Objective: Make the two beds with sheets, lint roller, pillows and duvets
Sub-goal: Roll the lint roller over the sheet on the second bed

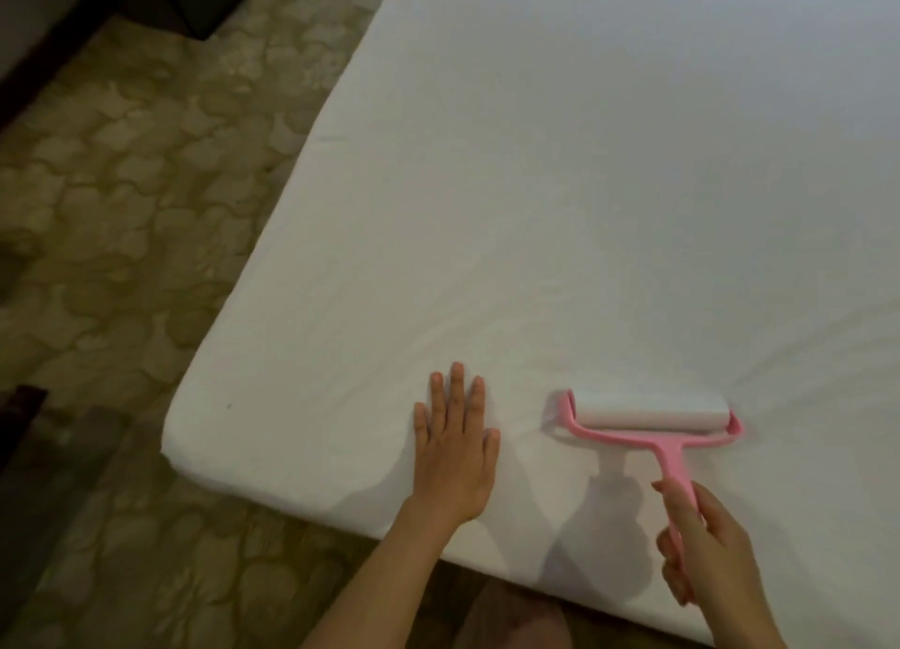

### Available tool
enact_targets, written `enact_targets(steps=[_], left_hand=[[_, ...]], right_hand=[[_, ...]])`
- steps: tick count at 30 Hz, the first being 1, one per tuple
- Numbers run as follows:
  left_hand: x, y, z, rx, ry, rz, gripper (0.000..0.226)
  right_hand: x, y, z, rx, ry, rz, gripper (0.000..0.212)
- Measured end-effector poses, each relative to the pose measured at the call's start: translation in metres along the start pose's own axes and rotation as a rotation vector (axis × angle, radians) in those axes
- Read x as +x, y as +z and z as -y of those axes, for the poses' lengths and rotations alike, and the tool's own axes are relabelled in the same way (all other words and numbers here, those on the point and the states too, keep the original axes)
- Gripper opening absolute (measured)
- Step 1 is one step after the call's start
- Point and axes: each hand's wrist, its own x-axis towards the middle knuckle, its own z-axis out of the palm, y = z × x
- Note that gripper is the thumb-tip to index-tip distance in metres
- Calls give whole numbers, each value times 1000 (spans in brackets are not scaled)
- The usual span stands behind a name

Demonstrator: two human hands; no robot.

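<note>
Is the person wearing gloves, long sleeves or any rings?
No gloves. The left hand and right hand are both bare, with short plain nails. No ring shows on any finger in view. The left forearm is bare as far as the picture goes: no sleeve, watch or bracelet. Only a little of the right wrist shows, and it is bare too.

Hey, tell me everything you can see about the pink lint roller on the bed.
The lint roller has a wide white roll held in a pink, plastic-looking T-shaped frame with a straight pink handle. The roll lies flat on the white sheet near the bed's front edge, and the handle slants back toward the person. The right hand grips the handle's lower end. The left hand lies flat beside it, apart.
</note>
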Motion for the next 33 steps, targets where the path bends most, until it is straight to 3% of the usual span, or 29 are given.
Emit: enact_targets(steps=[4, 9, 11, 14, 20, 24, 28, 33], left_hand=[[-2, 7, -19, 4, -76, -49, 78], [38, 18, -60, 95, -75, -109, 59], [61, 12, -91, 118, -11, -108, 57], [94, -2, -156, 46, 46, -34, 72], [128, 31, -297, 86, 252, -15, 61], [128, 73, -387, 141, 280, 12, 57], [119, 124, -485, 101, 265, 26, 62], [97, 191, -612, 125, 413, 71, 57]], right_hand=[[57, 11, 45, 48, -13, 16, 29], [171, 19, 147, 132, -71, 63, 45], [194, -3, 178, 217, -114, 43, 43], [205, -70, 185, 314, -153, -21, 36], [219, -251, 83, 346, 1, -262, 32], [227, -370, -4, 356, 95, -398, 26], [243, -479, -71, 315, 132, -411, 23], [241, -573, -138, 323, 170, -441, 25]])
